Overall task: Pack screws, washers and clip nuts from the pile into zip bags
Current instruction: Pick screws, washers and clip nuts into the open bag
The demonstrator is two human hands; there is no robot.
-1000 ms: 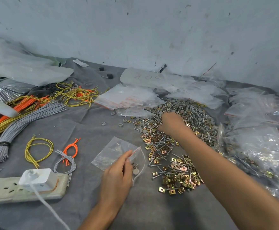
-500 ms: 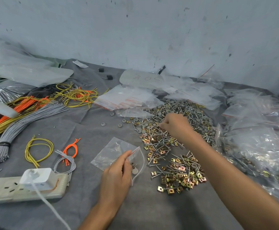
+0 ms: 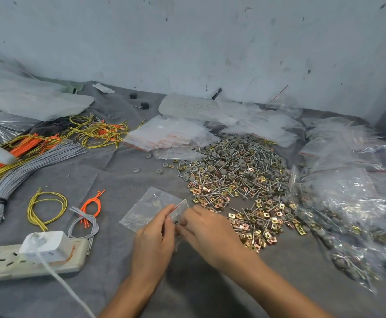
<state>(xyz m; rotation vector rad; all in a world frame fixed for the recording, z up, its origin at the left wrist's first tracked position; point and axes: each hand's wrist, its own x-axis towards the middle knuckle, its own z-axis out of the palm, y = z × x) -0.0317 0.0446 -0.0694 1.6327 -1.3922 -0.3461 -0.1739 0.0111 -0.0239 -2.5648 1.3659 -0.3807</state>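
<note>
1. Pinching the mouth of a small clear zip bag [image 3: 149, 208]: left hand [image 3: 153, 242], thumb and forefinger clamped on the red-striped top edge, the other fingers curled below.
2. Right hand [image 3: 211, 235] is just right of the left hand, with its fingertips bunched together at the bag's mouth, close against the left fingers. There is motion blur here, so I cannot tell whether it grips a part, the bag edge or nothing. A small dark speck shows between the two hands, too small to identify.
3. The bag lies mostly flat on the grey cloth [image 3: 118, 177], with its closed end pointing up-left and its mouth at the hands. Its contents are not readable.
4. Pile [image 3: 233, 173] of screws, grey washers and brass-coloured clip nuts lies beyond and to the right of the hands. Its near lobe, mostly clip nuts, lies just beside the right hand.
5. A few loose washers [image 3: 137, 170] lie on the cloth left of the pile, apart from it.
6. Filled bags [image 3: 352, 203] are heaped along the right side, touching the pile's right edge.
7. Stack of empty zip bags [image 3: 169, 136] lies at the pile's far-left corner.
8. On the left side of the cloth:
   - A tied grey wire bundle [image 3: 27, 171] lies at the far left.
   - A yellow wire loop [image 3: 46, 207] and orange wires [image 3: 92, 204] lie near each other.
   - A power strip [image 3: 8, 263] lies at the near edge, with a white adapter [image 3: 47, 245] plugged into it.
</note>
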